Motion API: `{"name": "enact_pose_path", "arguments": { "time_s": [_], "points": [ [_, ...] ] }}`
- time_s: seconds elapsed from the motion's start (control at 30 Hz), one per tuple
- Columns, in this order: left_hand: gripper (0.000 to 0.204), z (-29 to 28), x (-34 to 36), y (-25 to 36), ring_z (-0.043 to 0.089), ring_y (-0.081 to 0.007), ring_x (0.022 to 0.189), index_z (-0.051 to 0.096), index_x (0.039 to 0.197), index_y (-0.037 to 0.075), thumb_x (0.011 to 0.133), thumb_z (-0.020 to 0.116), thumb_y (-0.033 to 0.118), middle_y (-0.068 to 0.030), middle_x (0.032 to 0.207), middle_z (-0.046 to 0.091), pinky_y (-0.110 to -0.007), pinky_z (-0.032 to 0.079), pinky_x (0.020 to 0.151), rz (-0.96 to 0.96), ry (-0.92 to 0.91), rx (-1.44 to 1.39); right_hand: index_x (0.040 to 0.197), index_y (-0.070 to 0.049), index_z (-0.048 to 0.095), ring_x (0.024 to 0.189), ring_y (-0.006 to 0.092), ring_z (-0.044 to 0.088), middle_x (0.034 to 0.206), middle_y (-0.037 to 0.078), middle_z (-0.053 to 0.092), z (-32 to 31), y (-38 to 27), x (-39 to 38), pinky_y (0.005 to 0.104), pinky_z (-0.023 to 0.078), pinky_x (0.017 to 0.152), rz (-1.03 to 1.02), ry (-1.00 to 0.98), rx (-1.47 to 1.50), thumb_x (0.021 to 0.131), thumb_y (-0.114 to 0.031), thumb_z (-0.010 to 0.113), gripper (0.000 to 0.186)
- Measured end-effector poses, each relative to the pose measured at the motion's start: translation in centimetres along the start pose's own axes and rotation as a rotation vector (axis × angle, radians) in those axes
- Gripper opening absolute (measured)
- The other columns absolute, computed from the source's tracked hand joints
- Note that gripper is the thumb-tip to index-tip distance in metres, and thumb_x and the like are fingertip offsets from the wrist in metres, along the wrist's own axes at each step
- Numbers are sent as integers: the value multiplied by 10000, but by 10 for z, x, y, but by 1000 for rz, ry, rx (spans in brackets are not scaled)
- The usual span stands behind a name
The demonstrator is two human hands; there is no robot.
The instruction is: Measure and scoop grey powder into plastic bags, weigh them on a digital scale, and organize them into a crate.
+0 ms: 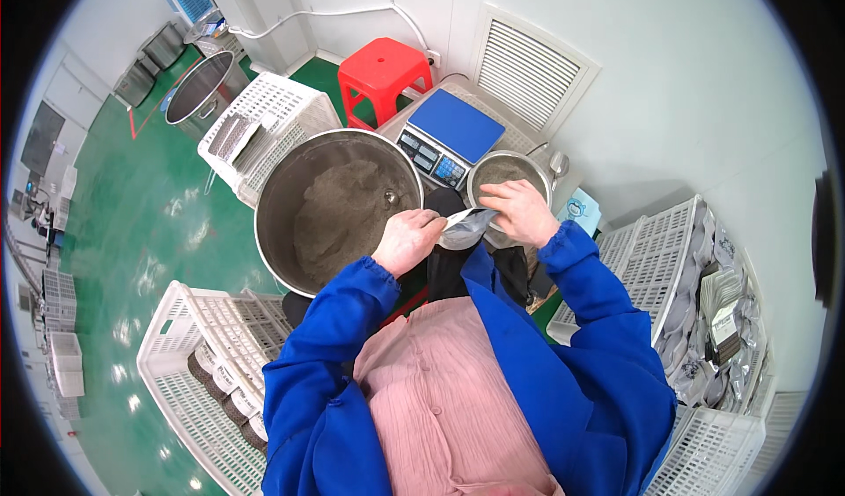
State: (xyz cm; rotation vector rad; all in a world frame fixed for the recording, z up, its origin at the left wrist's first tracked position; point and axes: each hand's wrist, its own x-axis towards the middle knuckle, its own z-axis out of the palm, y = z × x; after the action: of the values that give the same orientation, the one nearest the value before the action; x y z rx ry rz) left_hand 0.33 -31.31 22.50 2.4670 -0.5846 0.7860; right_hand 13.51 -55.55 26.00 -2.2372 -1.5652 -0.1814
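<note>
I hold a small silvery pouch (466, 232) between my hands, in front of my body. My left hand (409, 239) pinches its left end; my right hand (521, 210) grips its right edge. Beyond my left hand is a large steel pot (343, 205) of grey-brown powder with a metal object partly sunk in it. Behind my right hand sits a smaller steel bowl (503, 169) of similar powder, with a metal scoop (558, 167) beside it. A scale with a blue top (456, 124) stands just past them.
A red stool (381, 60) stands by the wall. White plastic crates (176, 355) flank me, holding packages (723, 315) on the right and pouches on the left. Another crate (255, 100) and a steel bin (202, 87) stand ahead-left on the green floor (158, 232).
</note>
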Motion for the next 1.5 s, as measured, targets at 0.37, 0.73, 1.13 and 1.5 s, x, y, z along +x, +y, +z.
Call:
{"name": "enact_pose_path", "arguments": {
  "time_s": [0.37,0.73,1.13,1.5],
  "points": [
    [139,0,7,5,666,-249,757,690,887,51,753,722,72,-77,799,649,-368,540,655,-13,-82,18,865,-73,652,848,222,650,865,45,681,19,-22,13,374,481,831,-198,185,-27,739,-93,645,128],
    [110,0,21,19,654,-212,803,705,852,70,747,733,89,-43,820,683,-349,520,717,-49,-37,31,806,-78,646,784,234,646,782,58,661,1,-26,3,369,479,784,-120,114,-16,741,-122,729,114],
    [116,-68,-36,1,643,-215,777,706,834,64,721,736,65,-47,805,684,-353,497,683,-173,-50,242,782,-64,683,722,273,637,725,88,654,-14,-32,39,380,482,731,-162,104,102,757,-133,734,89],
    [507,-122,-69,57,640,-328,1075,632,1180,21,714,746,186,-162,1224,645,-416,500,892,-416,28,92,797,-45,657,716,286,623,736,100,649,-4,-111,110,380,464,701,-432,27,266,744,-54,749,107]
  ]
}}
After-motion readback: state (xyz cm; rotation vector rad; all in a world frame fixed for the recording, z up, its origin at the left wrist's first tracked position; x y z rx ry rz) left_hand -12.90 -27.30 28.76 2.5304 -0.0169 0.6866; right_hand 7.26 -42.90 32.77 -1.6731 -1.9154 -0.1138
